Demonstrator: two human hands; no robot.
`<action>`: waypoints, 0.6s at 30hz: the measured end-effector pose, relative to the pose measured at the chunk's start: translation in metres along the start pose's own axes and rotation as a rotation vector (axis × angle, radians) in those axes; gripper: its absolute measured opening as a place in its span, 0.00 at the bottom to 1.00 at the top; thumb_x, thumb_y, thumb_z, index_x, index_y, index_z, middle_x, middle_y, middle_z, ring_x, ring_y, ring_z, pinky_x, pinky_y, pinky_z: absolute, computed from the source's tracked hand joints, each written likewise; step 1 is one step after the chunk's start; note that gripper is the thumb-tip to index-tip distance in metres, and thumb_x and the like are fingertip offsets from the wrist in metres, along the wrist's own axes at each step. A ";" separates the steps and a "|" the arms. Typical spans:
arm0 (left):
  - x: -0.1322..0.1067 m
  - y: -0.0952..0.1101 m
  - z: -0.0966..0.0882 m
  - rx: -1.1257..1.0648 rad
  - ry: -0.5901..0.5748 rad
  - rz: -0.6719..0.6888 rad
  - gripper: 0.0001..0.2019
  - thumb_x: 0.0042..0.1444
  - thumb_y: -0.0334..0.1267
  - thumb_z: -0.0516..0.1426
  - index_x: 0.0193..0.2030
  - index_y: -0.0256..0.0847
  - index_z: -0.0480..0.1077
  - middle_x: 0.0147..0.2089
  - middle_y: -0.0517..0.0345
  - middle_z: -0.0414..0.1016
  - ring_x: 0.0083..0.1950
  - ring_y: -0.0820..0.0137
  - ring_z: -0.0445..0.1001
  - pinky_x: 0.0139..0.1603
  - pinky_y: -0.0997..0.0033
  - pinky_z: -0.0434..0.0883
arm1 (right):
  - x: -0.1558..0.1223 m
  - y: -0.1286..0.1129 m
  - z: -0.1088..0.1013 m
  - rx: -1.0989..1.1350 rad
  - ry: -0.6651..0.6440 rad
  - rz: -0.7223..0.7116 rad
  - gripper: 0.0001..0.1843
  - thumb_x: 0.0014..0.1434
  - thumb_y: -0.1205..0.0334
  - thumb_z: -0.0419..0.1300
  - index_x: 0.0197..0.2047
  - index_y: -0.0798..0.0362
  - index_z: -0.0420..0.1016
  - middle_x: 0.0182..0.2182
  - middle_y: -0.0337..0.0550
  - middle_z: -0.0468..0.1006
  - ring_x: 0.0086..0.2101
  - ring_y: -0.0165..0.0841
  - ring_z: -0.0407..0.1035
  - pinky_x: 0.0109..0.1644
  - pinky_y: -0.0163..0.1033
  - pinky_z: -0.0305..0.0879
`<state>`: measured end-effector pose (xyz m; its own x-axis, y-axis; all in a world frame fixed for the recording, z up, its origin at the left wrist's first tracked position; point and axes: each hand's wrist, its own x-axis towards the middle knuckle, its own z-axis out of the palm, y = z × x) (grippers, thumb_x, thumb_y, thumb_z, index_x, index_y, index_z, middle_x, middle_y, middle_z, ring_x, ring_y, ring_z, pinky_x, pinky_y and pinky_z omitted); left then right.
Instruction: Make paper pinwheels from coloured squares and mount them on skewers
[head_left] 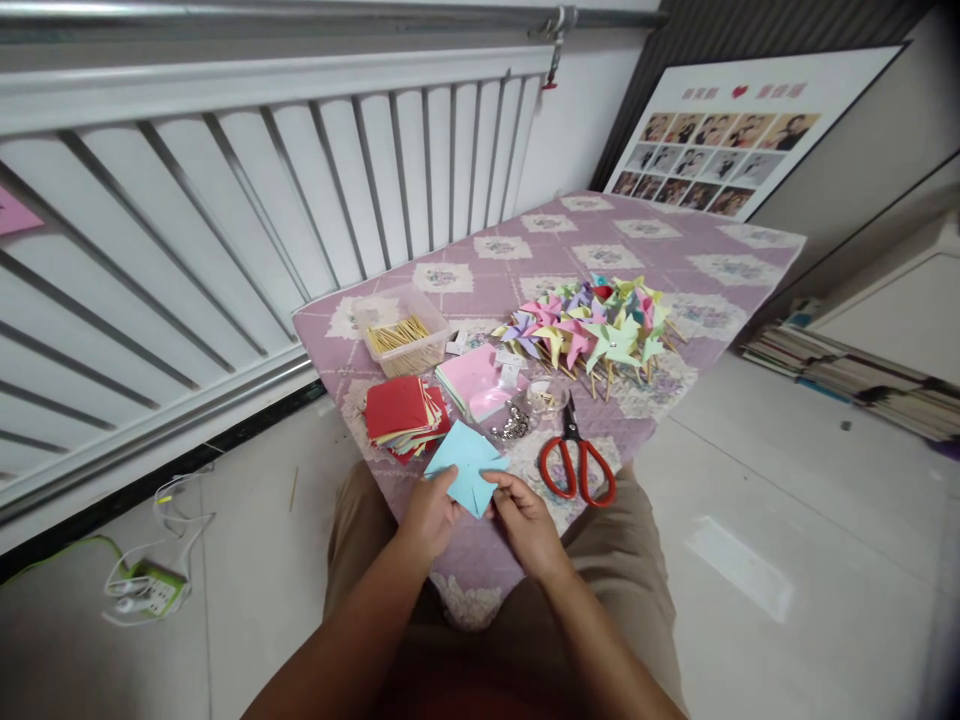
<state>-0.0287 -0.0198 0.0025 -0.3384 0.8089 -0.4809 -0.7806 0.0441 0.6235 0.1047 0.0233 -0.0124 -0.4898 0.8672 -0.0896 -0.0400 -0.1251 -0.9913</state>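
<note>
A light blue paper square (466, 465), folded with creases, is held over the near end of a purple patterned mat (675, 260). My left hand (429, 515) pinches its lower left edge. My right hand (525, 520) pinches its lower right edge. Just beyond the paper lie a stack of red and mixed coloured sheets (403, 415), a pink paper stack (472, 385) and a small heap of metal pins (514, 425). Red-handled scissors (576, 462) lie shut to the right of my right hand.
A clear plastic box of wooden sticks (397, 335) stands at the mat's left. A pile of finished paper pinwheels (600, 325) lies further back. White radiator bars (225, 200) run along the left, a photo board (720, 140) leans behind, books (847, 375) sit on the floor right, a power strip (146, 590) left.
</note>
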 end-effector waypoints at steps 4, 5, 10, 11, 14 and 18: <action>0.004 0.003 -0.001 -0.061 0.024 -0.005 0.18 0.40 0.37 0.68 0.39 0.36 0.72 0.34 0.57 0.79 0.32 0.70 0.75 0.34 0.70 0.71 | 0.002 0.001 0.002 0.014 -0.018 -0.020 0.13 0.58 0.56 0.58 0.44 0.50 0.74 0.25 0.35 0.72 0.26 0.30 0.67 0.33 0.36 0.65; 0.005 0.004 0.000 -0.060 0.037 -0.004 0.18 0.39 0.36 0.68 0.39 0.36 0.72 0.34 0.57 0.78 0.31 0.70 0.75 0.33 0.71 0.71 | 0.002 0.001 0.004 0.015 -0.021 -0.029 0.13 0.57 0.57 0.58 0.45 0.50 0.73 0.26 0.35 0.72 0.27 0.30 0.67 0.33 0.36 0.65; 0.008 0.007 0.005 -0.053 0.065 0.026 0.19 0.38 0.37 0.68 0.38 0.38 0.71 0.34 0.59 0.78 0.32 0.71 0.75 0.35 0.71 0.70 | -0.001 0.002 0.009 -0.063 -0.100 -0.115 0.19 0.55 0.64 0.58 0.51 0.47 0.69 0.29 0.35 0.70 0.30 0.31 0.67 0.34 0.35 0.64; 0.008 0.007 0.005 -0.053 0.058 0.031 0.19 0.38 0.37 0.68 0.38 0.38 0.71 0.34 0.59 0.78 0.33 0.70 0.75 0.36 0.70 0.70 | -0.002 0.002 0.010 -0.107 -0.120 -0.128 0.19 0.55 0.65 0.58 0.51 0.47 0.69 0.30 0.36 0.70 0.30 0.31 0.67 0.34 0.35 0.64; 0.007 0.005 0.003 -0.034 0.016 0.052 0.17 0.40 0.38 0.68 0.38 0.37 0.72 0.35 0.57 0.78 0.35 0.68 0.76 0.40 0.68 0.70 | -0.004 0.003 0.011 -0.252 -0.127 -0.157 0.21 0.54 0.67 0.59 0.52 0.46 0.70 0.33 0.38 0.72 0.31 0.32 0.67 0.35 0.36 0.65; 0.007 0.001 -0.001 0.008 -0.011 0.069 0.14 0.43 0.39 0.66 0.38 0.39 0.73 0.38 0.55 0.79 0.38 0.65 0.76 0.41 0.67 0.71 | -0.004 0.005 0.010 -0.360 -0.096 -0.201 0.21 0.53 0.69 0.58 0.51 0.46 0.72 0.38 0.40 0.73 0.32 0.33 0.69 0.36 0.37 0.66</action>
<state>-0.0326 -0.0142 -0.0004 -0.3858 0.8165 -0.4296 -0.7510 -0.0075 0.6602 0.0978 0.0147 -0.0163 -0.5829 0.8061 0.1017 0.1556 0.2336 -0.9598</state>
